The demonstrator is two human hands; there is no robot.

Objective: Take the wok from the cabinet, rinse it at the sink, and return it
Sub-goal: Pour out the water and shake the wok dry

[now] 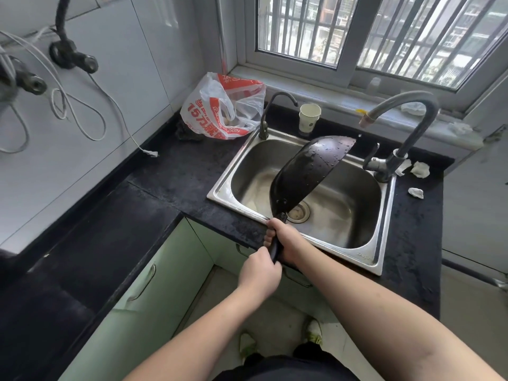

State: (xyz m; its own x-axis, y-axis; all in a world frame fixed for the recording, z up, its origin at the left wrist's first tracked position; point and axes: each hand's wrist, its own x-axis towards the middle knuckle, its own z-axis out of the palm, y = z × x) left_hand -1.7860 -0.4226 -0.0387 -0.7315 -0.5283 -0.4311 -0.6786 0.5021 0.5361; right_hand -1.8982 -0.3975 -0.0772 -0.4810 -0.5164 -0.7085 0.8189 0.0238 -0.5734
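Observation:
The black wok (pixel 308 171) hangs tilted on its side over the steel sink (pixel 383 215), its wet underside facing me with water drops on it. Both hands grip its dark handle at the sink's front edge. My right hand (pixel 286 239) holds the handle closer to the pan. Just behind it, my left hand (pixel 259 270) wraps the handle's end. The wok's far rim sits just below the spout of the grey curved tap (pixel 406 105). Pale green cabinet doors (pixel 154 287) run under the black counter.
A red and white plastic bag (pixel 222 108) lies on the counter left of the sink. A paper cup (pixel 309 116) stands behind the basin beside a small thin tap (pixel 272 111). Crumpled tissues (pixel 419 169) lie to the right. Loose cables hang on the left wall.

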